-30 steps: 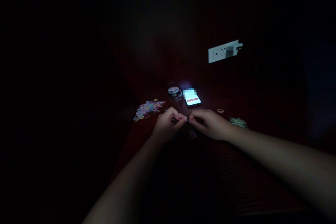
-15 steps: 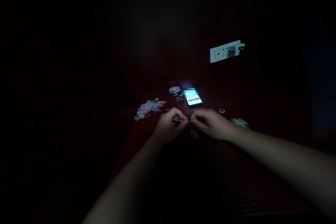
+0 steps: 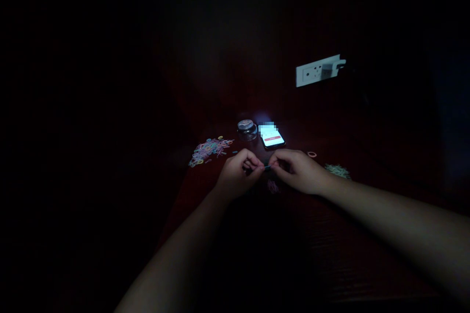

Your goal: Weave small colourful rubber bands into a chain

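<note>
Between my two hands a small blue-green band (image 3: 268, 167) is stretched, its ends pinched by fingertips on each side. My left hand (image 3: 240, 174) is closed on its left end, and my right hand (image 3: 295, 171) is closed on its right end. Just below the fingertips lies a small cluster of purple bands (image 3: 272, 186). A larger pile of mixed coloured bands (image 3: 211, 150) spreads to the left of my left hand. Pale green bands (image 3: 338, 171) lie beyond my right wrist, and a single orange band (image 3: 312, 154) rests behind my right hand.
A lit phone (image 3: 272, 136) lies behind my hands, beside a round lidded jar (image 3: 246, 129). A white power socket (image 3: 318, 71) with a plug is at the upper right. The dark red table (image 3: 348, 254) extends under both arms; the surroundings are very dark.
My fingertips have moved slightly apart, and more of the blue-green band shows between them. The whole view has shifted a little.
</note>
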A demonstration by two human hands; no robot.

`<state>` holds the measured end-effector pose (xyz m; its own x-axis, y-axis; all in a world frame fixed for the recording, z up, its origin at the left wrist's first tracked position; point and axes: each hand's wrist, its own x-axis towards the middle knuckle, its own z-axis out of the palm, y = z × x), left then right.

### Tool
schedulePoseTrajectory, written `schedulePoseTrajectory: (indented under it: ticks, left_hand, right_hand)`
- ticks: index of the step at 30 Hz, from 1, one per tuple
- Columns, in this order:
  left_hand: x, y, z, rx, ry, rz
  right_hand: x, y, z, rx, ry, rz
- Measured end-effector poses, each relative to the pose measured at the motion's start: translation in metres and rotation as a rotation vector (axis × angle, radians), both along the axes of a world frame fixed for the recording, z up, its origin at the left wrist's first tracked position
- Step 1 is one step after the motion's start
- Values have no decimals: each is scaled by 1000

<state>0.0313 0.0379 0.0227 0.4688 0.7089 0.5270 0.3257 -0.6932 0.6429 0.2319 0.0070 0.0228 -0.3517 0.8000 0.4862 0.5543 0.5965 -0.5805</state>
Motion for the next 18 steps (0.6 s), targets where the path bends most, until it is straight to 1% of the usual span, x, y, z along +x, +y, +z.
schedulePoseTrajectory:
  ticks: [6,13,18]
  left_hand:
    - [0,-1,-1,-33,13,-52]
    - [0,0,-1,-15,23,-36]
    - [1,1,-2,1,28,-22]
  right_hand:
    - [-1,0,0,-9,14,-3]
    - [0,0,-1,-37,8,12]
    - [0,0,-1,-18,6,13]
